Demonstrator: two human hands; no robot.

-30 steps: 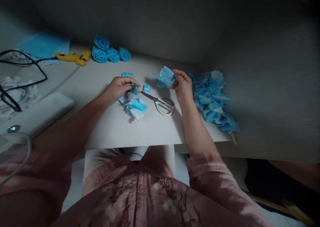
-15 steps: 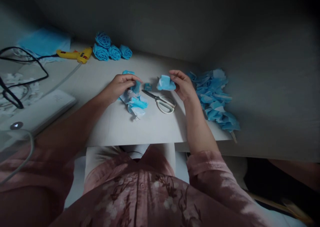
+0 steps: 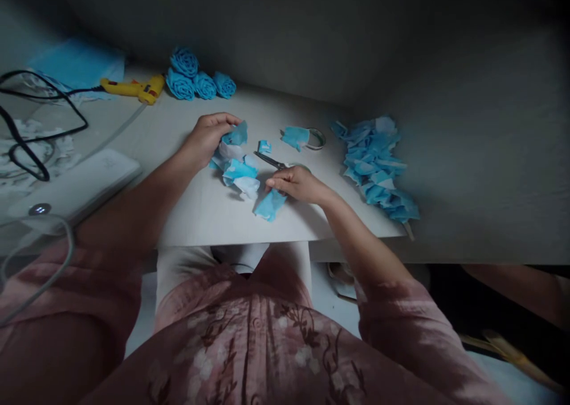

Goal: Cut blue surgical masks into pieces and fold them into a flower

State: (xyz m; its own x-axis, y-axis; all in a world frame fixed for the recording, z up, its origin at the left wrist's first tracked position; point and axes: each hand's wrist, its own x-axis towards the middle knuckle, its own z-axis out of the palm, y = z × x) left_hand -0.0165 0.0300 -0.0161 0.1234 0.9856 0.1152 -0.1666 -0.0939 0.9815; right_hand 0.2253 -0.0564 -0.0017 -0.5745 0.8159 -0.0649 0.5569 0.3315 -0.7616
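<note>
My left hand point(image 3: 207, 138) is closed on a blue paper piece point(image 3: 236, 135), held just above a small heap of blue and white scraps point(image 3: 240, 176) on the pale table point(image 3: 200, 215). My right hand point(image 3: 294, 183) rests near the table's front, fingers pinched on another blue paper piece point(image 3: 269, 205). The hand lies over the handles of the scissors point(image 3: 269, 160), whose blades point away to the left. A further blue piece point(image 3: 294, 137) lies beyond, beside a tape roll point(image 3: 316, 138).
Three blue paper roses point(image 3: 196, 79) and a yellow glue gun point(image 3: 131, 88) sit at the back left. A long pile of blue paper pieces point(image 3: 376, 167) runs along the right side. A white device point(image 3: 71, 185) and black cables point(image 3: 27, 126) lie at the left.
My right hand put down the blue piece it held at the back, came toward the front over the scissors and took another blue piece. My left hand lifted slightly with its piece.
</note>
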